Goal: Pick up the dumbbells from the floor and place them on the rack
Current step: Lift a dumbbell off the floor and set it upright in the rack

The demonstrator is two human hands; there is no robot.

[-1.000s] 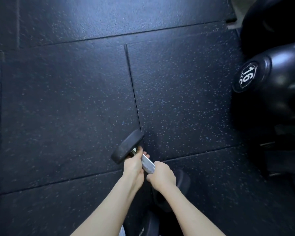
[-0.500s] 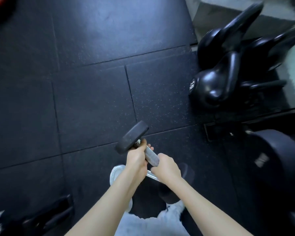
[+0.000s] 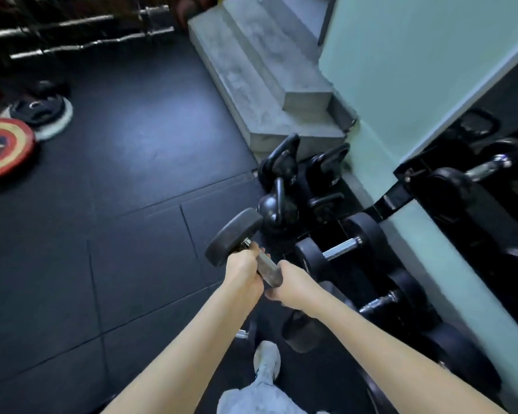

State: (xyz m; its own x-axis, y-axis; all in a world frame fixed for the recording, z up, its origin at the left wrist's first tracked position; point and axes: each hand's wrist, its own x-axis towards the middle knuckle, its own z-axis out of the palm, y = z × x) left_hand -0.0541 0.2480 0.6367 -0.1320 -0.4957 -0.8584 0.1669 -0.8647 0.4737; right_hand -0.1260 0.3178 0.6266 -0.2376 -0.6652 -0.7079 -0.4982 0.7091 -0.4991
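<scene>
A black dumbbell (image 3: 232, 236) with a grey metal handle is held up off the floor, tilted, its far head pointing up and left. My left hand (image 3: 242, 267) grips the upper part of the handle and my right hand (image 3: 292, 283) grips the lower part. The near head (image 3: 304, 331) shows below my right wrist. To the right, the rack (image 3: 396, 198) runs along a pale green wall and carries other dumbbells (image 3: 340, 249).
Black kettlebells (image 3: 277, 186) stand on the floor ahead of the rack. Concrete steps (image 3: 260, 82) rise behind them. Weight plates (image 3: 3, 147) and barbells (image 3: 81, 46) lie at the far left. Black rubber floor mats (image 3: 126, 210) stretch to the left. My shoe (image 3: 266, 361) is below.
The dumbbell has risen from the floor in both hands. The view has lifted and swung right, bringing the kettlebells, steps and rack into sight.
</scene>
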